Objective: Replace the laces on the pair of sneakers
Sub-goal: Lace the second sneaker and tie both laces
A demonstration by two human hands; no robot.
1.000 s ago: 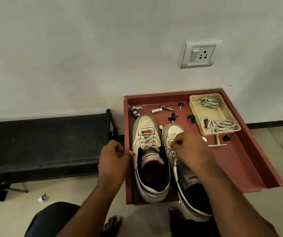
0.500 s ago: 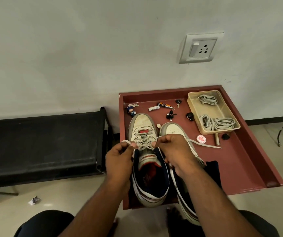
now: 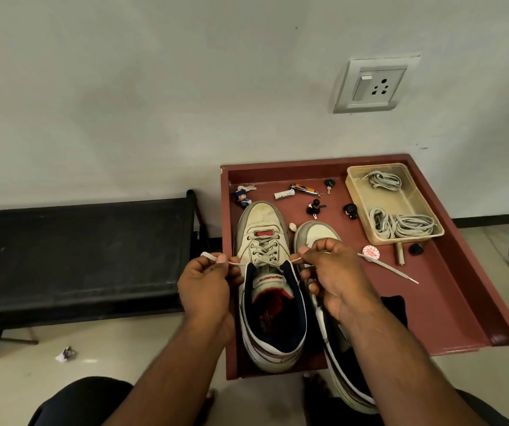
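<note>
Both forearms reach forward and slightly inward from the bottom of the view, wrists level, backs of the hands up. The left hand (image 3: 205, 285) sits just left of the left sneaker (image 3: 267, 272), fingers curled, thumb and forefinger pinching one end of the lace (image 3: 237, 263); the white tip pokes out past the knuckles to the left. The right hand (image 3: 336, 276) is over the right sneaker (image 3: 316, 233), hiding most of it, its thumb and forefinger pinching the other end of the same lace just beside the left sneaker's collar, the remaining fingers curled under. The lace runs taut between the two hands across the top eyelets of the left sneaker, which is still laced below. Both sneakers lie toes toward the wall in the red tray (image 3: 449, 290), the right one's heel hanging over the near edge. A loose lace (image 3: 391, 270) trails from behind the right hand onto the tray floor. A clear box (image 3: 400, 207) at the tray's far right corner holds bundled white laces (image 3: 400, 224), well apart from the hands
</note>
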